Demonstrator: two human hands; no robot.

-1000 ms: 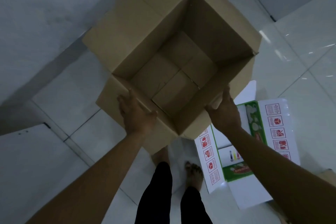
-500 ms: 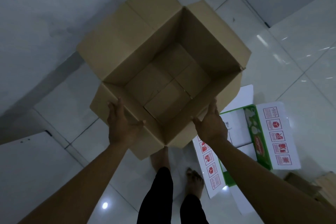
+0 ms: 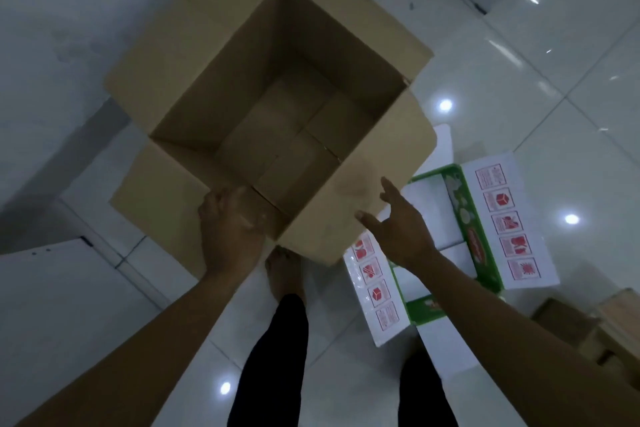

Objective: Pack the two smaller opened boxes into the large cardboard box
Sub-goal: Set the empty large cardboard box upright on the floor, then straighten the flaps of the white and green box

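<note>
The large cardboard box (image 3: 214,55) stands open on the floor in front of me, flaps spread, nothing inside it. My left hand (image 3: 230,222) grips its near left flap at the rim. My right hand (image 3: 401,225) is off the box, fingers spread, hovering just right of the near right flap. Under that hand lies a white and green opened box (image 3: 485,218) with red symbols on its flaps. A smaller brown opened box (image 3: 575,326) shows at the right edge, partly cut off.
The floor (image 3: 571,55) is glossy white tile with light reflections. A grey wall (image 3: 62,10) runs along the left behind the big box. My feet and dark trouser legs (image 3: 277,350) are just below the box.
My right hand has let go of the large box's near right flap and opened. The left hand has slid along the near flap toward the corner. The view shifted, showing more floor at the right.
</note>
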